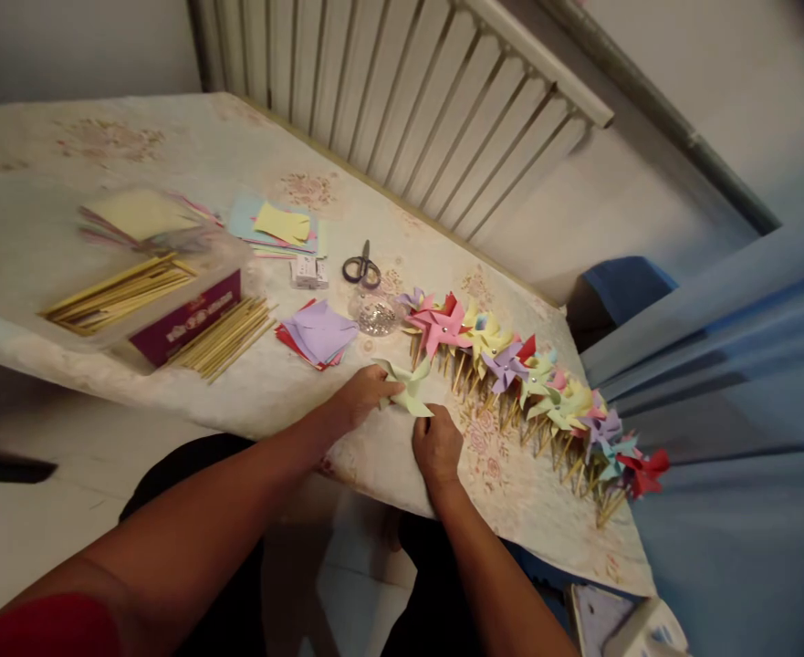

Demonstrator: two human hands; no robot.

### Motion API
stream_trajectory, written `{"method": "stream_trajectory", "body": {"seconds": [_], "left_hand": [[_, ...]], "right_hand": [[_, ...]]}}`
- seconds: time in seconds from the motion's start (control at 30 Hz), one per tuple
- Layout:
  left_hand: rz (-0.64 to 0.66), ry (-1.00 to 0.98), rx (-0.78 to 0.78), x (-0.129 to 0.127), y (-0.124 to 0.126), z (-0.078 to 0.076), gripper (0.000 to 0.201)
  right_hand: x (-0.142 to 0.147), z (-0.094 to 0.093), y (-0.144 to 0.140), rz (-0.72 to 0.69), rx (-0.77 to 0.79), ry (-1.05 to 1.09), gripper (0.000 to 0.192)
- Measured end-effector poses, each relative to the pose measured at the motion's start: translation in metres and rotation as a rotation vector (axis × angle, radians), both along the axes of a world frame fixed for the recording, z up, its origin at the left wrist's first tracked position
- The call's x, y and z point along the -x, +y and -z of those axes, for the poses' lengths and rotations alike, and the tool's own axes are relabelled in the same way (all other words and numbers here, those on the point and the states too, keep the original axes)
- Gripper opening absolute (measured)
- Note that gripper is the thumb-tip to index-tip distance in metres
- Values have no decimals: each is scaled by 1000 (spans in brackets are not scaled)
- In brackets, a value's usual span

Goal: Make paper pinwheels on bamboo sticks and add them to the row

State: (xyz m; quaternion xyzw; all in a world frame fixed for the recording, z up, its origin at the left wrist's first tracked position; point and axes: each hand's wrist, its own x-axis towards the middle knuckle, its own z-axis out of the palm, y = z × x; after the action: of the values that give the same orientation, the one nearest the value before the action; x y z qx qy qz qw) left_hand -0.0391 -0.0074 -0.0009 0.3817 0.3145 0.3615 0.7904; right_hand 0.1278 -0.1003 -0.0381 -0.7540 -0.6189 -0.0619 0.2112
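Note:
A pale green paper pinwheel [412,387] is held just above the near edge of the table. My left hand [364,399] pinches it from the left, thumb on the paper near the middle. My right hand [439,444] is closed at its lower right blade, touching the paper; what else may be inside the curled fingers is hidden. No stick shows on this pinwheel. Left of my hands lies a stack of folded purple and red paper pieces [319,333]. Just beyond sits a clear container of small shiny pins [378,315].
Finished pinwheels on sticks [504,365] form a long row on the right. Scissors [361,267], small white boxes [309,272] and coloured paper sheets [282,224] lie farther back. A plastic box [186,319] with thin sticks [124,292] stands left, more sticks [227,338] beside it.

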Motion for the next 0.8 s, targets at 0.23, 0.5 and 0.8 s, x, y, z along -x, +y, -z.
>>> {"method": "stream_trajectory", "body": {"seconds": [0.23,0.5,0.8], "left_hand": [[-15,-1,-11,7,0,4,29],[-56,-43,31,12,1,-5,20],[-77,-59,66,14,0,-10,18]], "right_hand": [[2,1,2,47,32,-46,28],[4,0,1,51,32,-109,26],[5,-1,1,58,33,-139,26]]}}
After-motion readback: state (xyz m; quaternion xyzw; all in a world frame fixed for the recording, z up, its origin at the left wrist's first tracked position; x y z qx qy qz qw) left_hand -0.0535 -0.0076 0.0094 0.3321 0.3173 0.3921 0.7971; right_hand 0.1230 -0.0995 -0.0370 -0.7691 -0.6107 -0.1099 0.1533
